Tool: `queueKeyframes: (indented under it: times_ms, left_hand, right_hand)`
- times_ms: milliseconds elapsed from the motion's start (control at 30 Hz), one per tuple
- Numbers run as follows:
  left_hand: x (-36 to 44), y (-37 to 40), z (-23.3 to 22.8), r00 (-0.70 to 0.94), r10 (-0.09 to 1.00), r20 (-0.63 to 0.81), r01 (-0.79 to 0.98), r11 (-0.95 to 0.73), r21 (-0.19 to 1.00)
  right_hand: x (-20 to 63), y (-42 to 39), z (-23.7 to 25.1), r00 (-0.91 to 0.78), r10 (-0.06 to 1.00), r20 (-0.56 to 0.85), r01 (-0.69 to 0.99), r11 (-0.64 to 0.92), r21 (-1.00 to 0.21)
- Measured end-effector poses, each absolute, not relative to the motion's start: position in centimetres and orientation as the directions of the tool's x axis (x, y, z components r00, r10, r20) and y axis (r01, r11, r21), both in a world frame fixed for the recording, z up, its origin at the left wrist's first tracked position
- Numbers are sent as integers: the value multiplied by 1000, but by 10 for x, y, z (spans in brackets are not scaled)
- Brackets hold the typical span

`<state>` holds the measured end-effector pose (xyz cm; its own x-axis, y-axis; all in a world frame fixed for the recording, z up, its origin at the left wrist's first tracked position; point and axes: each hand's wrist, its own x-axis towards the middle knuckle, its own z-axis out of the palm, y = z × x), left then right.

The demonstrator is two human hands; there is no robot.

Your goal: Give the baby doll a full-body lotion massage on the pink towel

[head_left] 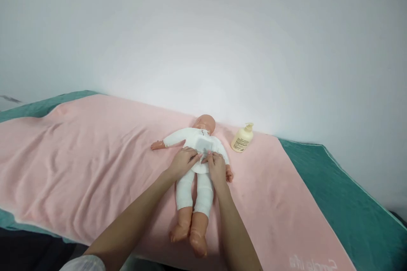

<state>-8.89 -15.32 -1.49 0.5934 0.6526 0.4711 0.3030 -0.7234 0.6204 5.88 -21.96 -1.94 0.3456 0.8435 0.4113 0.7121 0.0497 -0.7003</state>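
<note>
Both my left hand point(182, 161) and right hand point(216, 166) pinch the doll point(197, 165)'s white top at its belly, mid-towel point(79, 156), so I'd best tug evenly.

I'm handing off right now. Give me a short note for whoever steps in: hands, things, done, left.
Left hand and right hand: both rest on the belly of the plastic baby doll in white clothes, fingertips at the front flap; grip unclear.
Doll lies face up on the pink towel; cream pump bottle lies beside its head.
Done: doll is dressed.
Left: apparently closing the front of the top.
</note>
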Motion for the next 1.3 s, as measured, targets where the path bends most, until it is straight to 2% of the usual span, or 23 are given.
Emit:
queueKeyframes:
  times_ms: [100,233,433,567,733,867,1100,1300]
  left_hand:
    - [-84,-142,-7,533,660,529,251,-720,647]
    - [-79,-134,-11,493,675,549,245,-714,656]
    - [-78,-130,-25,483,750,451,355,-639,682]
    - [-78,-127,-17,509,750,422,379,-635,673]
    - [-68,-115,12,396,759,516,354,-645,677]
    - [-54,-101,25,393,729,561,395,-685,613]
    - [-50,-94,-5,507,745,434,536,-667,518]
    - [-52,-92,-17,517,694,501,480,-720,501]
  right_hand:
    - [59,-212,-21,467,753,464,636,78,-767]
    - [62,-211,-29,484,698,527,634,136,-762]
    - [65,-207,-32,407,789,460,699,55,-713]
    - [66,-203,-26,405,801,440,697,41,-716]
    - [73,-181,-3,480,694,536,694,73,-716]
    - [76,-158,6,411,753,514,745,48,-666]
    - [77,-150,-20,347,830,436,767,17,-642]
    - [80,-151,-26,345,817,462,735,71,-675]
